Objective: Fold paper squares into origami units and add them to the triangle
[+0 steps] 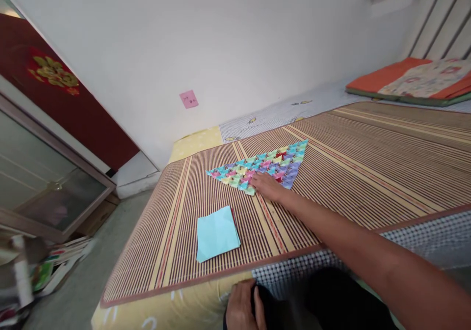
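A triangular array of small folded paper pieces (243,171), in blue, green, yellow, pink, red and purple, lies on the striped woven mat (342,173). My right hand (268,186) reaches over its near edge, fingers together and closed at a pink paper piece; the fingertips are partly hidden. Closer to me lies a stack of light-blue square paper (218,234), with a thin dark red edge showing at its right. At the bottom of the view, my left hand (242,306) rests on my dark-clothed knee, holding nothing, thumb apart from the fingers.
The mat covers a bed with yellow and checked sheets (206,295). Folded orange and patterned bedding (408,82) lies at the far right beside bed rails. A pink note (189,99) is on the white wall. To the left are a glazed cabinet (47,187) and floor clutter (55,266).
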`<state>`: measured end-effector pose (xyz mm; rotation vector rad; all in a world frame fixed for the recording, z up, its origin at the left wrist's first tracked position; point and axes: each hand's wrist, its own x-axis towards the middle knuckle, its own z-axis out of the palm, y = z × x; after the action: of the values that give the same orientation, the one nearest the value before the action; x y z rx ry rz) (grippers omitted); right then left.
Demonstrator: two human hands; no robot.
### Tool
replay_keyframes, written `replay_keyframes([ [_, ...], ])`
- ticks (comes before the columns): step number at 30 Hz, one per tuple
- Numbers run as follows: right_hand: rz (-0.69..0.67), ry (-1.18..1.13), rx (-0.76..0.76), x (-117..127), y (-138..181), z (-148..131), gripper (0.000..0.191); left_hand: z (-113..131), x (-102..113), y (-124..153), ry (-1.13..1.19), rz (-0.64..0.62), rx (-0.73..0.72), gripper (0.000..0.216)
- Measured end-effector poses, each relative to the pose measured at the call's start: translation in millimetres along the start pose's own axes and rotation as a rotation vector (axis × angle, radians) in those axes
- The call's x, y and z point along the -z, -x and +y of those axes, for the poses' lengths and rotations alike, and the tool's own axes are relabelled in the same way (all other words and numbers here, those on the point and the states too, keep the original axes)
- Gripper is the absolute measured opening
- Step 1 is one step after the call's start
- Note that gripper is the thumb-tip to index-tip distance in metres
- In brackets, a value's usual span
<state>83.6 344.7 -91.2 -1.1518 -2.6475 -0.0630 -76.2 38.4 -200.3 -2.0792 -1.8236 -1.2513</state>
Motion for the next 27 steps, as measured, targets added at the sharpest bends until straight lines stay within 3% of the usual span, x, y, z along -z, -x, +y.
replay_keyframes([
  [9, -0.012, 0.049, -0.044, 7, -5, 10, 0.033, 3, -2, -2, -0.010, 0.024, 0.001, 0.020],
  [19, -0.058, 0.058, -0.042, -12, -23, 0, 0.034, 0, -6, 0, -0.003, 0.042, -0.003, 0.021],
  [27, -0.051, 0.074, -0.041, -12, -27, -2, 0.033, 1, -4, 0, -0.001, 0.028, 0.014, 0.021],
])
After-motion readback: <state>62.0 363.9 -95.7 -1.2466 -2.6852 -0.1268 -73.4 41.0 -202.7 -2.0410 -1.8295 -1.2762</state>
